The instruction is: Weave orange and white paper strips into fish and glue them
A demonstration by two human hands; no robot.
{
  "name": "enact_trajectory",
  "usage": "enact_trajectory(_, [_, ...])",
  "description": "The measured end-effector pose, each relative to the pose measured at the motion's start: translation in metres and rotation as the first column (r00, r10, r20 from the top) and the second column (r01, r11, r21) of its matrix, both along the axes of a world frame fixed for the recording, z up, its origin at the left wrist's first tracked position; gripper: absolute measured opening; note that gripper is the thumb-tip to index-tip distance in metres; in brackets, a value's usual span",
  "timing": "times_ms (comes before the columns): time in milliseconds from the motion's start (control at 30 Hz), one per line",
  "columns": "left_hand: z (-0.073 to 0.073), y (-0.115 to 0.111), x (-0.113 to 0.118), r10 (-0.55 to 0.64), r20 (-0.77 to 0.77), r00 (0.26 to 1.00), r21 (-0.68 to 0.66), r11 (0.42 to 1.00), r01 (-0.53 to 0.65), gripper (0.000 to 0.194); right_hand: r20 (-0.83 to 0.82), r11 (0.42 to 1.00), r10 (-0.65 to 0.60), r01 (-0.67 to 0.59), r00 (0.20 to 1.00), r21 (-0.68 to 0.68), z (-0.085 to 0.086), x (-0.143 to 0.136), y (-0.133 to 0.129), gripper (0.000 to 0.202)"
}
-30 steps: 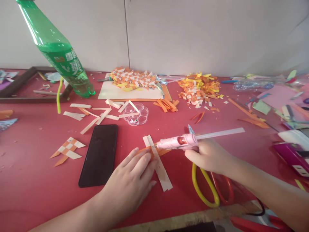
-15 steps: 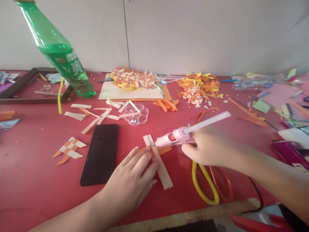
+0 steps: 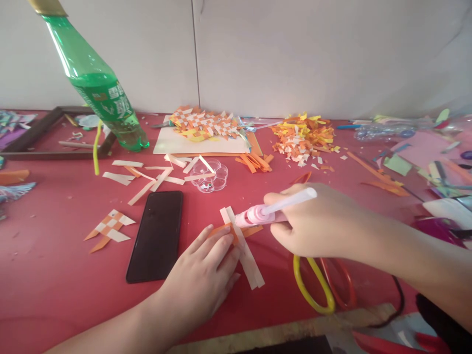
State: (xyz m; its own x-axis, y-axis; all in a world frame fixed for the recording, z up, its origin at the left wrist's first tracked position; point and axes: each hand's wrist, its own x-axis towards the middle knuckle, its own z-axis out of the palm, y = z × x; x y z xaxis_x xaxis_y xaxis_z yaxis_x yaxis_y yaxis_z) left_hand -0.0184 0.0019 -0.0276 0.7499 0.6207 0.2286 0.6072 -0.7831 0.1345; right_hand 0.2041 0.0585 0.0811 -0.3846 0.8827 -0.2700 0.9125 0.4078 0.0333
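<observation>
My right hand point(image 3: 309, 216) is closed round a pink hot glue gun point(image 3: 256, 215) with a clear glue stick point(image 3: 291, 200) jutting from its back. The gun's tip is at the crossing of pale paper strips point(image 3: 250, 263) and orange paper strips point(image 3: 220, 231) on the table. My left hand point(image 3: 206, 270) lies over these strips, fingers stretched out and pressing them down; its fingers hide part of the crossing. Under my right wrist lie scissors with a yellow handle loop point(image 3: 313, 290) and a red one point(image 3: 342, 285); their blades are hidden.
A black phone point(image 3: 157, 236) lies beside a woven paper fish point(image 3: 110, 226). Behind are loose pale strips point(image 3: 142, 189), a clear flower-shaped case point(image 3: 212, 172), woven fish on a board point(image 3: 165, 142), orange scraps point(image 3: 304, 137), a green bottle point(image 3: 99, 88) and a wooden frame point(image 3: 22, 132).
My right hand has turned the glue gun, so its glue stick now points more toward me. The gun's tip stays near the strips' crossing. My left hand stays on the strips.
</observation>
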Motion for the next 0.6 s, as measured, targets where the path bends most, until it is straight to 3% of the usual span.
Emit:
enact_trajectory(100, [0.000, 0.000, 0.001, -0.003, 0.006, 1.000, 0.011, 1.000, 0.003, 0.034, -0.042, 1.000, -0.026, 0.026, 0.999, 0.016, -0.005, 0.010, -0.005, 0.010])
enact_trajectory(367, [0.000, 0.000, 0.001, -0.012, -0.001, 1.000, -0.001, 1.000, 0.012, 0.034, -0.361, 0.996, -0.091, 0.079, 0.928, -0.047, -0.031, 0.043, -0.022, 0.020])
enact_trajectory(600, [-0.002, -0.001, 0.000, -0.011, -0.011, 1.000, 0.021, 1.000, 0.011, 0.033, -0.435, 0.989, -0.109, 0.055, 0.894, -0.134, -0.031, 0.042, -0.026, 0.011])
